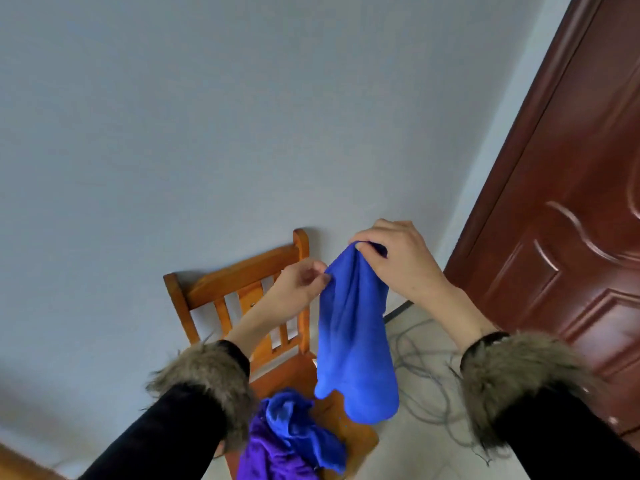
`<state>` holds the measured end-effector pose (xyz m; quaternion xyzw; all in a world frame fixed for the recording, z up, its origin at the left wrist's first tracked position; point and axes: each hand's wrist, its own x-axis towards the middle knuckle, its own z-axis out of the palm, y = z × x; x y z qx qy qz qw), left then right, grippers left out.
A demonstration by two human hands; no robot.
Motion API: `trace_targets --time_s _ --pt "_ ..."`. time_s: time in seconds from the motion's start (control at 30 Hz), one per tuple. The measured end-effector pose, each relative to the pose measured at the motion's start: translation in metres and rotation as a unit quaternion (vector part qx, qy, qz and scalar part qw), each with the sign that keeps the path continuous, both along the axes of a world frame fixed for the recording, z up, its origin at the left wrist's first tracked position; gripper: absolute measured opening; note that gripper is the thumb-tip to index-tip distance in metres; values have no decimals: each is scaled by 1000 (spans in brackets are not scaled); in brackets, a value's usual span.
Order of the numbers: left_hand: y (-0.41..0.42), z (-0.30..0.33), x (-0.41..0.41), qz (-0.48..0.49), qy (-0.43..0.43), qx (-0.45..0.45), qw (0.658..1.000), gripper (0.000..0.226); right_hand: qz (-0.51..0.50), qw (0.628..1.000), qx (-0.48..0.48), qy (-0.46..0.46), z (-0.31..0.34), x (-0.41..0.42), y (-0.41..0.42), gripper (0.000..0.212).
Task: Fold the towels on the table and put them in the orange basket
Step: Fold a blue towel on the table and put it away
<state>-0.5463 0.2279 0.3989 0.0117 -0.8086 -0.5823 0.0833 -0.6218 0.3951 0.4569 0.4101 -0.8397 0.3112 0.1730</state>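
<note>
Nearest of all, two black sleeves with fluffy brown fur cuffs [204,379] are seen, one coming in from each lower corner. Between them, low down, a heap of cloth is piled on the seat of a wooden chair [239,285]. In the heap a crumpled blue towel [304,434] is laid over a purple cloth [266,455], and the two are touching.

A little farther out, a big blue towel [353,341] is held up in the air above the chair seat. It hangs down long and loose, with soft folds, and its bottom end is near the heap but apart from it. Its top corner is pinched by the right hand [398,258], with the fingers curled over the cloth, so the grip is closed on the towel. The left edge of the towel, just below the top, is pinched by the left hand [301,285] between thumb and fingertips, so that grip is closed on the same towel too. The two hands are close to each other.

On the pale floor [415,455] to the right of the chair, a tangle of thin grey cable [422,372] is spread out.

Behind the chair a plain grey-blue wall [207,133] is seen. The chair back is set against it. At the far right a dark red-brown door [571,237] with carved panels is seen.
</note>
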Motion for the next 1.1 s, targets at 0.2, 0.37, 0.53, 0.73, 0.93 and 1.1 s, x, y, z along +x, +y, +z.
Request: trace_targets --time_s 0.2,0.37,0.53,0.73,0.93,1.1 --pt "-47 59 78 156 55 -108 980 13 68 997 12 -25 31 36 -33 19" --pt "-61 83 181 289 72 -164 941 16 205 979 -1 -7 46 98 -78 11" --pt "-56 92 302 391 3 -232 890 7 333 943 15 -8 52 180 -121 6" --pt "-47 93 466 527 -59 -236 814 10 483 875 28 -19 47 319 -182 5" --pt "-22 69 635 653 -129 -204 717 14 595 802 43 -23 31 498 -230 6" --pt "4 42 777 733 -148 -158 644 12 671 737 83 -22 9 660 -254 7"
